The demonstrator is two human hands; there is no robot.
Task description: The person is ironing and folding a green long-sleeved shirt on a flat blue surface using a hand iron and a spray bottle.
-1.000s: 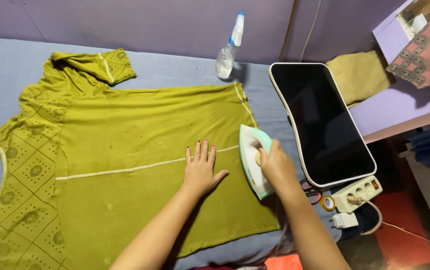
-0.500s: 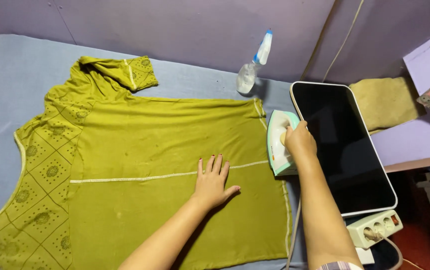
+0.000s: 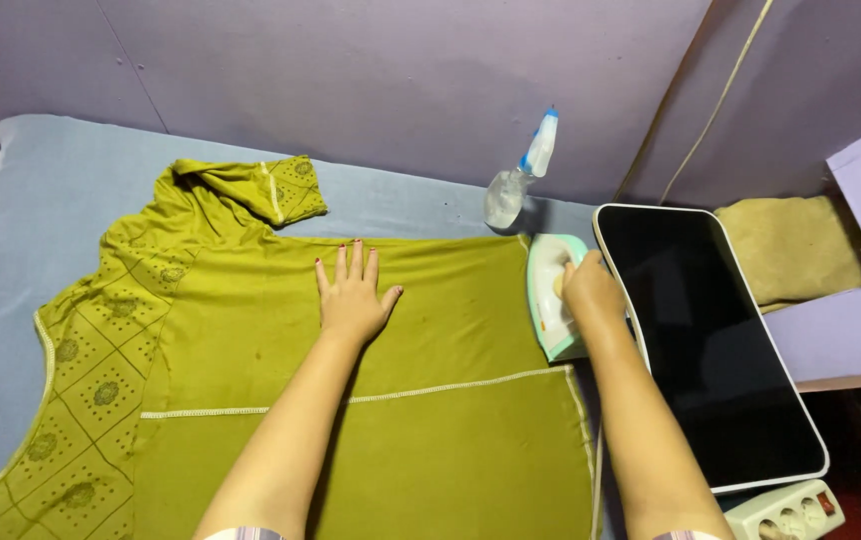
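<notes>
Left hand [image 3: 353, 298] flat on green dress [image 3: 431, 420], fingers spread. Right hand [image 3: 591, 292] wrapped around iron [image 3: 553, 300].

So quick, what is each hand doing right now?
Left hand: open, pressed flat on the green garment.
Right hand: closed around the iron.

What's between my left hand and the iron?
In the head view, only smooth green garment lies between the left hand and the iron, which the right hand grips.
</notes>
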